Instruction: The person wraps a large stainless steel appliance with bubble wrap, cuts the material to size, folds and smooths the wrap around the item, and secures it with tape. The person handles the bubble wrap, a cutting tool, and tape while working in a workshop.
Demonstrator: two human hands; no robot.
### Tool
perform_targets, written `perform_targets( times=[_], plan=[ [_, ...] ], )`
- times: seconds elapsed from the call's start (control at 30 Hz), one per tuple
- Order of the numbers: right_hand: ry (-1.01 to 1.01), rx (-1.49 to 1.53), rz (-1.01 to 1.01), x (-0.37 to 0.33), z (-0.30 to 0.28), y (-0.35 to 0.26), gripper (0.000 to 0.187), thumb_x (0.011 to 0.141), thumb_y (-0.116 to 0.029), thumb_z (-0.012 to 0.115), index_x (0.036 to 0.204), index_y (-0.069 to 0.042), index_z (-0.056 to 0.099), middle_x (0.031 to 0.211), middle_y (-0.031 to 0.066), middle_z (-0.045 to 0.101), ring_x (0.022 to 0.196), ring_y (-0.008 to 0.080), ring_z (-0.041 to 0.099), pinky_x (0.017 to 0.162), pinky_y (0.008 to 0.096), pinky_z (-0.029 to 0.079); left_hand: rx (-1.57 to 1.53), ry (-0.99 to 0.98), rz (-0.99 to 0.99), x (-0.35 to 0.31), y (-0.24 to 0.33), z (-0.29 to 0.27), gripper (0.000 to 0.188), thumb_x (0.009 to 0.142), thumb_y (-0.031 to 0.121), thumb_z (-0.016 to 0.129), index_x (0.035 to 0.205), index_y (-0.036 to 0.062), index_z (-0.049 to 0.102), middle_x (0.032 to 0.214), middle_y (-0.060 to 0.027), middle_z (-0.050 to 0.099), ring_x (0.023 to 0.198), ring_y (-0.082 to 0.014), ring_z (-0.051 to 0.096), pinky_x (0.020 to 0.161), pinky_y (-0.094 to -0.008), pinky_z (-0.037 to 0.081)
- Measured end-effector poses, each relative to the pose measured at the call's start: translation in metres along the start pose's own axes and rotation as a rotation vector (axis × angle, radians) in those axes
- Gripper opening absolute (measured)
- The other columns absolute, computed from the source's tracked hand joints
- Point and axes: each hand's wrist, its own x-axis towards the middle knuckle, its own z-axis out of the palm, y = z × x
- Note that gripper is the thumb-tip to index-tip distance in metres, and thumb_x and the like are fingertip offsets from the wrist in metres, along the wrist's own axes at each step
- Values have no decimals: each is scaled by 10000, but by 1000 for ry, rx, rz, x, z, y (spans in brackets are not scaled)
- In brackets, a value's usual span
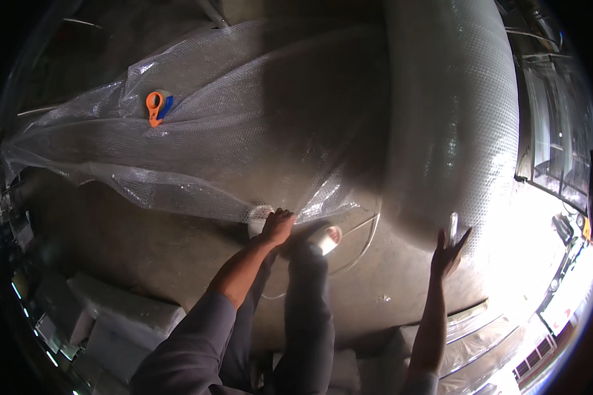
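A wide sheet of bubble wrap (217, 131) stretches across the floor from a large roll of bubble wrap (451, 125) on the right. My left hand (280, 227) is closed on the sheet's near edge, where the plastic bunches just above my feet. My right hand (447, 258) is at the near end of the roll, thumb and fingers apart. Between them shows a narrow shiny clear strip; whether it is loose plastic or part of the roll, I cannot tell. An orange tape dispenser (154, 108) with a blue part lies on the sheet at the left.
Both my shoes (325, 239) stand at the sheet's near edge. A thin pale cord or strap (369, 243) curves over the floor beside them. Grey wrapped blocks (125, 316) lie near left, plastic-covered items (478, 342) near right. Glass-like panels (553, 131) stand beyond the roll.
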Motion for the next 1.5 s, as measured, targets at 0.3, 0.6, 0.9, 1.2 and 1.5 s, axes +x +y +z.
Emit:
perform_targets(
  times=[0.3, 0.6, 0.9, 1.2, 1.5],
  plan=[
    [203, 69, 9, 86, 6, 116, 749, 929, -489, 696, 1542, -164, 415, 1382, 225, 601, 1232, 366, 617, 980, 435, 511, 76, 16, 36, 2, -26, 81, 86, 871, 109, 614, 945, 79, 646, 1033, -103, 647, 1046, -329, 582, 799, -488, 457],
    [821, -31, -59, 82, 32, 140, 699, 926, -573, 665, 1333, -9, 588, 1105, 207, 725, 947, 348, 724, 806, 403, 584, 154, -82, 125, 33, -58, 142, 88, 923, 156, 618, 910, 85, 667, 988, -99, 641, 994, -317, 590, 848, -448, 481],
    [-375, 587, -279, -228, 309, -18, 616, 775, -84, 767, 1365, -178, 613, 1023, 162, 699, 944, 372, 679, 855, 453, 558, 381, -396, 569, 68, -96, 154, 249, 936, 235, 621, 1087, 40, 656, 1202, -132, 597, 1141, -336, 553, 969, -438, 477],
    [-618, 367, -325, -256, 389, -63, 550, 862, -233, 646, 1397, -345, 587, 1069, 132, 709, 1013, 341, 684, 839, 455, 552, 33, -1049, 245, 138, -86, 6, 562, 990, 419, 594, 1401, 36, 570, 1381, -206, 599, 1301, -337, 561, 1079, -435, 443],
    [-209, 384, -169, -296, 435, -59, 427, 919, -266, 568, 1320, -363, 676, 951, 43, 715, 909, 218, 633, 804, 381, 430, -118, 215, -143, 141, -194, -267, 404, 1039, 304, 553, 1290, -5, 625, 1235, -137, 698, 1159, -233, 653, 978, -342, 490]
  ],
)
